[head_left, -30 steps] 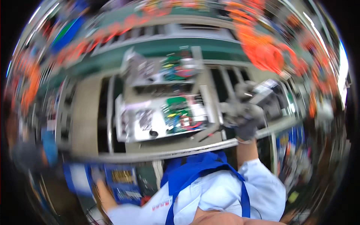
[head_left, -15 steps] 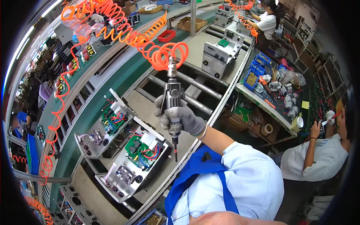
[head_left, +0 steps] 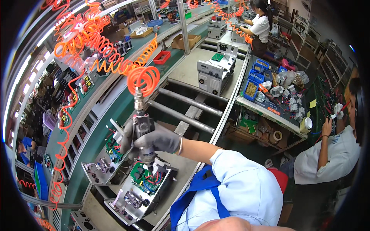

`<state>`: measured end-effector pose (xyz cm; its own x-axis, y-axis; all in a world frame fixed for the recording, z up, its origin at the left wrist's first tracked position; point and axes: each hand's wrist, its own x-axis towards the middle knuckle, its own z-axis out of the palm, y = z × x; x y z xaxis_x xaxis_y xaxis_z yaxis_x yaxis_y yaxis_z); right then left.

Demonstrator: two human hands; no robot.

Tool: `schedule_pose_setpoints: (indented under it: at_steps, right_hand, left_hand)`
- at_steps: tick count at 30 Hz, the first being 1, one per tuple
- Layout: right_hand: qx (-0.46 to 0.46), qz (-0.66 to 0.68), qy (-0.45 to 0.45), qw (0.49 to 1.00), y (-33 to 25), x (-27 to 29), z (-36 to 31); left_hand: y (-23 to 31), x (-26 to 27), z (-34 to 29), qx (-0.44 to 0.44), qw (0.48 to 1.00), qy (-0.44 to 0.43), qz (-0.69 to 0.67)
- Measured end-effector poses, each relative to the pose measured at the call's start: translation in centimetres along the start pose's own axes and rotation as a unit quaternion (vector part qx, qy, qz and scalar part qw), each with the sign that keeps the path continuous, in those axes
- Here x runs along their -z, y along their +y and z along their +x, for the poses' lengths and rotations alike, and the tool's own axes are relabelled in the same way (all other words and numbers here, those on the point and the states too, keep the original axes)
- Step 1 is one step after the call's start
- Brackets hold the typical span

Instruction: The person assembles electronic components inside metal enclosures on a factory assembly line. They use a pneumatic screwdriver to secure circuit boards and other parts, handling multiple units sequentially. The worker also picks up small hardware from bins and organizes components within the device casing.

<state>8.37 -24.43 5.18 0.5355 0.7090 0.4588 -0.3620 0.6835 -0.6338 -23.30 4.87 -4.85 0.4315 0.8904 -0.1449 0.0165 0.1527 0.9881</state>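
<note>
My right hand [head_left: 161, 141], in a grey glove, is wrapped round a metal air screwdriver [head_left: 145, 124]. An orange coiled hose [head_left: 143, 80] joins the tool's upper end. The driver points down over an open machine unit [head_left: 132, 201], near its back end; I cannot make out whether its tip touches anything. On that unit sit a green circuit board [head_left: 138, 173], red and blue wires and a small metal-and-purple module. A second open unit [head_left: 92, 171] lies beside it to the left, partly behind my glove. My left hand is not in view.
Metal rollers [head_left: 192, 103] cross the line beyond the units. A grey cased machine [head_left: 211, 75] stands farther along. To the right, a bench holds blue bins [head_left: 251, 89] of small parts and a tape roll below. One co-worker sits at right; another stands at the far end.
My right hand has moved the screwdriver left and lower, over the nearer unit. The hose has followed it. The view has shifted a little.
</note>
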Motion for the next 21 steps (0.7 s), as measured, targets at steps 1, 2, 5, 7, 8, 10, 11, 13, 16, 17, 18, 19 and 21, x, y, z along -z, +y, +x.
schedule_pose_setpoints:
  at_steps: [1, 2, 5, 7, 8, 10, 11, 13, 16, 17, 18, 19, 21]
  right_hand:
    - [0.015, -0.008, -0.003, 1.0, 0.1, 0.0, 0.5]
    - [0.052, -0.023, -0.006, 0.998, 0.8, 0.5, 1.0]
    - [0.132, 0.018, -0.041, 0.99, 1.1, 0.3, 2.1]
    - [0.191, 0.027, -0.038, 0.98, 0.7, 0.4, 2.1]
    - [0.228, 0.023, -0.033, 0.973, 0.3, 0.9, 1.9]
    - [0.269, 0.03, -0.028, 0.962, -0.6, 2.1, 1.5]
    - [0.302, 0.017, -0.017, 0.953, -1.0, 2.8, 1.5]
    - [0.309, 0.048, -0.005, 0.95, -2.7, 3.9, 0.8]
    - [0.357, 0.025, 0.012, 0.934, -4.2, 7.0, 0.8]
    - [0.347, 0.031, 0.029, 0.937, -4.5, 7.6, 0.4]
    - [0.344, 0.016, 0.043, 0.938, -5.1, 8.4, 0.3]
    - [0.335, 0.011, 0.057, 0.941, -5.6, 8.8, 0.1]
    - [0.251, 0.024, 0.089, 0.964, -7.0, 9.9, -1.0]
  left_hand:
    - [0.3, -1.2, -0.3, 0.009, 0.999, -0.033, -0.038]
    - [0.5, -2.6, -0.5, 0.019, 0.995, -0.067, -0.072]
    - [0.4, -6.6, -0.7, 0.083, 0.961, -0.187, -0.187]
    - [-0.4, -9.9, 0.0, 0.168, 0.896, -0.292, -0.289]
    - [-1.1, -12.2, 0.4, 0.211, 0.857, -0.34, -0.325]
    - [-0.5, -18.6, -1.6, 0.166, 0.909, -0.318, -0.211]
    - [-1.1, -20.3, -1.4, 0.186, 0.9, -0.32, -0.229]
    - [-1.5, -23.2, -0.4, 0.325, 0.832, -0.312, -0.324]
    - [-1.3, -27.5, -1.2, 0.326, 0.836, -0.313, -0.31]
    - [-1.0, -28.6, -1.7, 0.329, 0.842, -0.298, -0.307]
    - [-0.5, -29.9, -1.9, 0.335, 0.832, -0.315, -0.31]
    - [0.0, -30.5, -2.2, 0.339, 0.826, -0.321, -0.315]
    - [-1.3, -31.1, -0.5, 0.423, 0.757, -0.315, -0.385]
